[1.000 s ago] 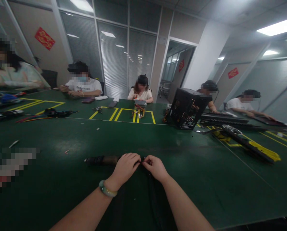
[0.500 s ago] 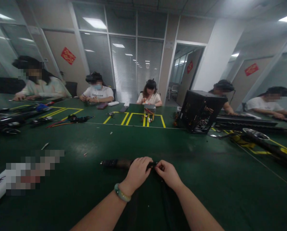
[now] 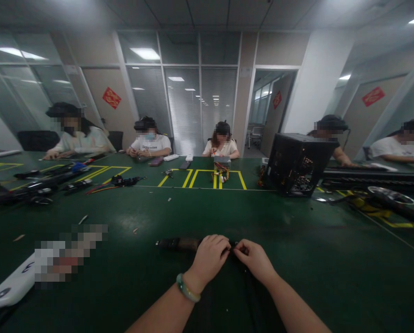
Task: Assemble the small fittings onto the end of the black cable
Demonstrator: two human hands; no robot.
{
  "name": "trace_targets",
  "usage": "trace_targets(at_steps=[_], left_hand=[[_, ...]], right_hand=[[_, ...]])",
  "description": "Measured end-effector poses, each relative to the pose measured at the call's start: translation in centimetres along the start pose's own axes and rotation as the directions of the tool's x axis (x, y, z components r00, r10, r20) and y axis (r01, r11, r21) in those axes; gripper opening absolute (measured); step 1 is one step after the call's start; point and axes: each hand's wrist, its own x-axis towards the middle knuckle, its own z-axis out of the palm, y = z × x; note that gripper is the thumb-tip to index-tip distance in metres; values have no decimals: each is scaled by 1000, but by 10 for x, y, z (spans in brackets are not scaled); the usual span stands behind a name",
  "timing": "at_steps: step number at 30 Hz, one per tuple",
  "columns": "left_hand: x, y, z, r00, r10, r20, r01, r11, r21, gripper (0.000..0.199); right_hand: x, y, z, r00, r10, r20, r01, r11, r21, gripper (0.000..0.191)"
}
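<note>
A long dark sleeved cable (image 3: 182, 244) lies across the green table in front of me. Its left end has a small shiny tip, and a brownish mesh-like stretch runs up to my fingers. My left hand (image 3: 212, 254) is closed over its middle, palm down, with a green bangle at the wrist. Just beside it, the bent fingers of my right hand (image 3: 250, 256) pinch the dark end near the left fingertips. What exactly lies between the two hands is mostly covered. A dark strand seems to run from there toward me, hard to make out against the table.
A white device (image 3: 17, 284), partly pixelated, lies at left. Beyond are cable bundles (image 3: 123, 180), a power supply with wires (image 3: 222, 163) and a black computer case (image 3: 297, 164). A black tool-like item (image 3: 390, 203) is at right. Several people sit around the table (image 3: 140, 273).
My view has shifted, so the whole scene sits further right and lower. Both hands stay close together on the dark cable, with only slight finger movement.
</note>
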Motion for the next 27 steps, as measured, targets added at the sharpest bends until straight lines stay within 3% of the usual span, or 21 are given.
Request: trace_targets(at_steps=[4,19,27], left_hand=[[0,1,-1,999,-34,-14,34,999,-5,21],[-1,2,-3,1000,-21,-9,21,999,-28,12],[-1,2,-5,999,-49,-6,49,998,-43,23]], right_hand=[[0,-3,0,1000,-1,4,1,1000,11,11],[-1,-6,-2,999,29,17,-28,999,-18,11],[1,-1,1,999,28,18,-28,999,23,12]])
